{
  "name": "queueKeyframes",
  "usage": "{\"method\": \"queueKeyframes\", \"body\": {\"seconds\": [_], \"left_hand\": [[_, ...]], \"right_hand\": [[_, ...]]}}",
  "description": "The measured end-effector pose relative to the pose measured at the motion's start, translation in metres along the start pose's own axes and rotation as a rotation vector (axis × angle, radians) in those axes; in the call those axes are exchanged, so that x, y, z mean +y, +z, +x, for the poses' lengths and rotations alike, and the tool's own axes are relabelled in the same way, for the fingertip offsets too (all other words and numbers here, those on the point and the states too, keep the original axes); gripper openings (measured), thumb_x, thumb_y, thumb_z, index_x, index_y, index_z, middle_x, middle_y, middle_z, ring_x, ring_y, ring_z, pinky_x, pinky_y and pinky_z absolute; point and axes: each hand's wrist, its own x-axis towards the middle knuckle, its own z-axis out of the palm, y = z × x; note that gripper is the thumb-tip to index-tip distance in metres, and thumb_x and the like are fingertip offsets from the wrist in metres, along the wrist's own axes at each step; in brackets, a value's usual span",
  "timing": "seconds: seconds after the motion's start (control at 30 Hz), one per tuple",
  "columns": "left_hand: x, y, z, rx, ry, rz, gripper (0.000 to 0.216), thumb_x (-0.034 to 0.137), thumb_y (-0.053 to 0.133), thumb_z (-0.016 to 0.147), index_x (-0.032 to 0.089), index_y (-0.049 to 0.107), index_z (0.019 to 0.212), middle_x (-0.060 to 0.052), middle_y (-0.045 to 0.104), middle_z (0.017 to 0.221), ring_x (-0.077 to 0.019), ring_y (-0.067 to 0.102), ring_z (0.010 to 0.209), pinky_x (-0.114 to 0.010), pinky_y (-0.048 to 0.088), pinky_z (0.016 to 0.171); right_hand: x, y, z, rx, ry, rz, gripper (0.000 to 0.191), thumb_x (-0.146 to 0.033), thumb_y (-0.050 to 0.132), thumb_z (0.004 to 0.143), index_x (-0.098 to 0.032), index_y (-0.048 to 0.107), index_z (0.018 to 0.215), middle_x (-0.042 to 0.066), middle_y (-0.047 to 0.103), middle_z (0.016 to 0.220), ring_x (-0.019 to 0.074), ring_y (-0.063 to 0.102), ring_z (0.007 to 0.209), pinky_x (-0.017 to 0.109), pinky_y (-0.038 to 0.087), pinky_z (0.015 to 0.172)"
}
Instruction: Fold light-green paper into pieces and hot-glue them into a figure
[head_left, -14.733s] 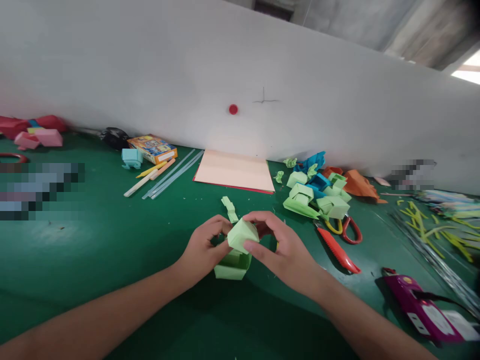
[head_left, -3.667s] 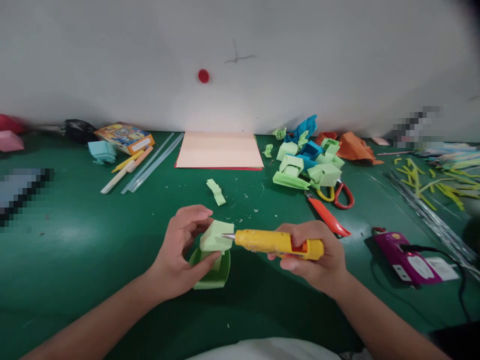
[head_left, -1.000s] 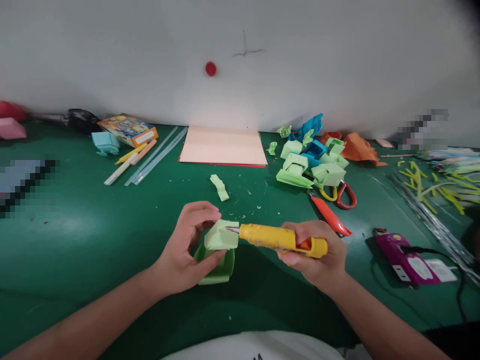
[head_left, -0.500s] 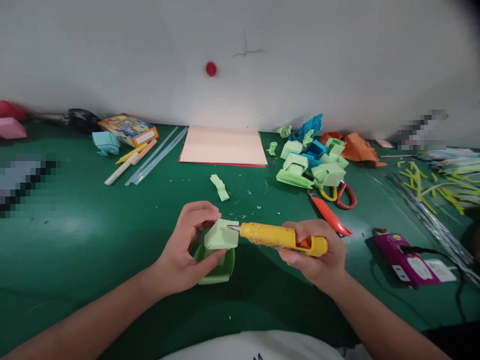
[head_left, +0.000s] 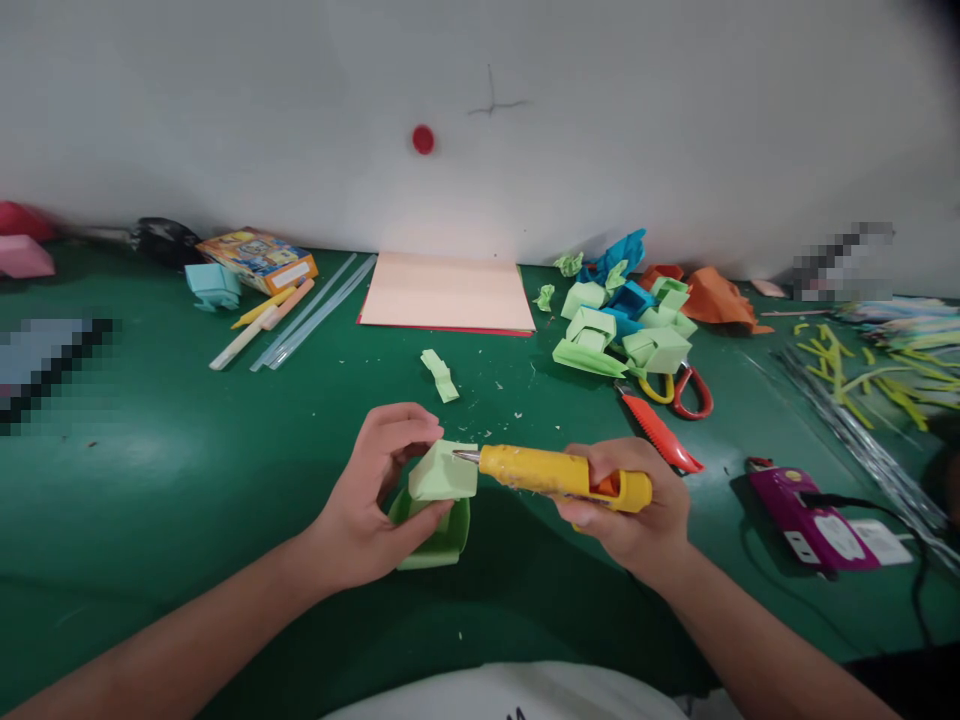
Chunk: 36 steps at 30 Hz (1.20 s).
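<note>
My left hand [head_left: 382,500] grips a light green folded paper piece [head_left: 442,472] between thumb and fingers. A darker green folded paper part [head_left: 442,548] shows just below it; whether the two are joined I cannot tell. Wrapped round a yellow hot glue gun [head_left: 536,470], my right hand [head_left: 634,510] keeps its metal nozzle at the upper right of the light green piece. Part of the paper is hidden behind my left fingers. A creased green paper strip [head_left: 439,375] lies on the table just beyond.
Green and blue folded papers [head_left: 622,320], scissors [head_left: 691,392] and a red-handled cutter [head_left: 660,432] lie at right, near a purple power strip [head_left: 814,515] with a black cord. Clear glue sticks [head_left: 315,315], crayons [head_left: 255,330] and a box [head_left: 259,258] lie left of a pale sheet [head_left: 448,290].
Almost nothing differs. My right hand and the glue gun have shifted very slightly left, while the left hand and the green paper stay in place.
</note>
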Motion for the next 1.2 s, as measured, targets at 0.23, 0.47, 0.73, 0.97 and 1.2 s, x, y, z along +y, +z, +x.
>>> {"method": "queueKeyframes", "body": {"seconds": [0.23,0.47,0.73,0.97,1.2], "left_hand": [[-0.0008,-0.0003,0.0002,-0.004,-0.007,0.015,0.066,0.002,0.070,0.081,0.027,0.047,0.137,-0.012,0.038,0.133,-0.0219,0.060,0.105,-0.036,0.060,0.082],[-0.0019,0.0017,0.0020,0.006,0.003,-0.009,0.068,0.001,0.069,0.081,0.028,0.047,0.139,-0.012,0.039,0.133,-0.0222,0.059,0.108,-0.036,0.060,0.084],[-0.0003,0.0005,0.0021,0.021,0.018,-0.015,0.068,0.003,0.070,0.081,0.028,0.047,0.139,-0.011,0.040,0.132,-0.0196,0.060,0.102,-0.033,0.059,0.082],[0.0008,0.0010,0.0037,0.031,0.018,-0.014,0.063,0.005,0.070,0.082,0.027,0.048,0.137,-0.012,0.040,0.131,-0.0203,0.060,0.100,-0.034,0.059,0.078],[0.0007,-0.0003,0.0026,0.025,0.014,-0.008,0.063,0.006,0.070,0.083,0.028,0.047,0.137,-0.012,0.040,0.131,-0.0198,0.060,0.099,-0.034,0.060,0.078]], "right_hand": [[-0.0008,0.0014,0.0005,0.015,-0.012,-0.073,0.026,-0.033,0.085,0.080,-0.026,0.064,0.091,0.001,0.066,0.081,0.0177,0.065,0.064,0.031,0.052,0.054],[-0.0011,0.0013,0.0011,-0.027,-0.042,-0.042,0.026,-0.030,0.086,0.080,-0.027,0.063,0.092,0.000,0.066,0.082,0.0164,0.065,0.064,0.028,0.051,0.054],[-0.0036,0.0010,0.0009,-0.072,-0.009,-0.034,0.025,-0.034,0.084,0.081,-0.026,0.061,0.090,0.000,0.064,0.078,0.0169,0.064,0.063,0.029,0.052,0.053],[-0.0040,-0.0009,0.0011,-0.069,-0.003,-0.017,0.025,-0.030,0.084,0.081,-0.027,0.062,0.091,-0.001,0.062,0.075,0.0163,0.062,0.060,0.028,0.050,0.051],[-0.0029,-0.0027,0.0013,-0.042,0.012,0.001,0.024,-0.027,0.084,0.081,-0.027,0.063,0.094,-0.001,0.061,0.079,0.0158,0.063,0.061,0.027,0.050,0.050]]}}
